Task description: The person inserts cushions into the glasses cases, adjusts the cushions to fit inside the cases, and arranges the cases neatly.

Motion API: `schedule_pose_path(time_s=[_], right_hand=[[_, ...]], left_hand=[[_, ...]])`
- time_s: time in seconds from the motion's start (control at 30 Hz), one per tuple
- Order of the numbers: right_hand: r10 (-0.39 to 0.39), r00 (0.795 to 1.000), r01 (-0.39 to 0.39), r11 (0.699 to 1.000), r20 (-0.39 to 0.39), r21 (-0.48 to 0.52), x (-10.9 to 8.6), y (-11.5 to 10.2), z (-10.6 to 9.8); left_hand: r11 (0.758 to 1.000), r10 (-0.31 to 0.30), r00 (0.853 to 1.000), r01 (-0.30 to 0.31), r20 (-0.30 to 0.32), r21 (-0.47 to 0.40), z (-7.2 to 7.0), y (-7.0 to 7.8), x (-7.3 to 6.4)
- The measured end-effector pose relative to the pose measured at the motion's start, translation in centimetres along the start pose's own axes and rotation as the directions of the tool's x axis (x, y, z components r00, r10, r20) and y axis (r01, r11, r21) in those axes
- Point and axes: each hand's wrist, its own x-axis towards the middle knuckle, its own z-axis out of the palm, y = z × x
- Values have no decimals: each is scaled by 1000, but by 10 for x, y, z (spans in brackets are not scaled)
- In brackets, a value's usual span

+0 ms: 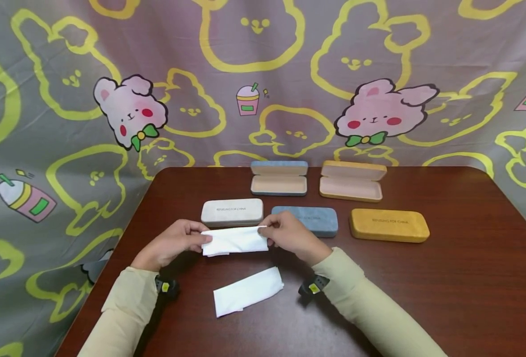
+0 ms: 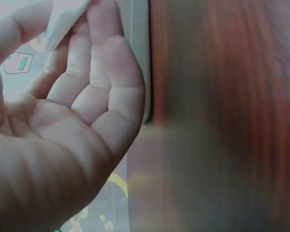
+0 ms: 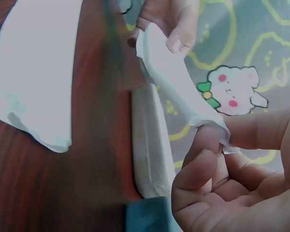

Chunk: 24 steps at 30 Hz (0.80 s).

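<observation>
A folded white cloth [image 1: 235, 241] is stretched between both hands, in front of a closed white glasses case [image 1: 231, 212]. My left hand [image 1: 173, 242] pinches its left end, thumb on top. At the other end, my right hand [image 1: 292, 234] grips the cloth between thumb and fingers, partly covering a closed blue glasses case [image 1: 323, 220]. In the right wrist view the held cloth [image 3: 176, 77] runs from one hand to the other. Nearer on the table lies a second folded white cloth [image 1: 248, 291], touched by neither hand.
A closed yellow glasses case [image 1: 390, 225] lies at the right of the row. Behind stand two opened cases, one blue [image 1: 279, 185] and one yellow [image 1: 351, 188], lids raised. A patterned curtain [image 1: 285, 89] hangs behind the brown table [image 1: 464, 282].
</observation>
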Motion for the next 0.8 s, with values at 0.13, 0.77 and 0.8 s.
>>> schedule_pose_path(time_s=[0.13,0.77,0.8], right_hand=[[-3,1000,3,1000,-21,17,0,-3,-7],[-11,994,14,999,-106,29,8,-11,-57],[-14,994,17,999,-106,28,10,-10,-61]], left_hand=[[997,13,1000,-13,-11,-71,3,7,3],[985,-33,996,19,-82,-170,19,48,47],[986,-37,995,22,-88,-167,20,51,51]])
